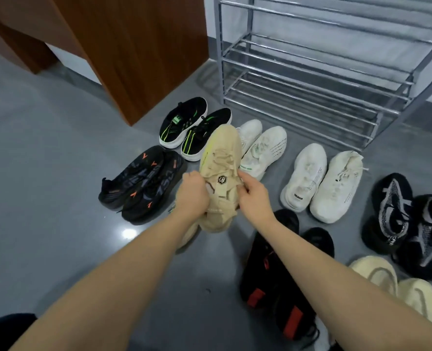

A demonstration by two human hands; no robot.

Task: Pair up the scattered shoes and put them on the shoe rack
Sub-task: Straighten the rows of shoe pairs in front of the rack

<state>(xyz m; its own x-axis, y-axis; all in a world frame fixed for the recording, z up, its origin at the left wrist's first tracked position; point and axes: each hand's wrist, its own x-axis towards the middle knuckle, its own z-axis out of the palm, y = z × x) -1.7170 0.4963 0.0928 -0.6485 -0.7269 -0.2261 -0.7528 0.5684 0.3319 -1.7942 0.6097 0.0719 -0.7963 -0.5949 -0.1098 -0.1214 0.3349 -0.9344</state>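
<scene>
Both hands hold a beige sneaker up at the centre of the frame: the left hand curls around its left side and the right hand pinches its collar on the right. A second beige shoe shows partly beneath the left forearm. The other shoes sit in pairs on the grey floor around it. The metal shoe rack stands at the upper right, beside a brown wooden cabinet.
</scene>
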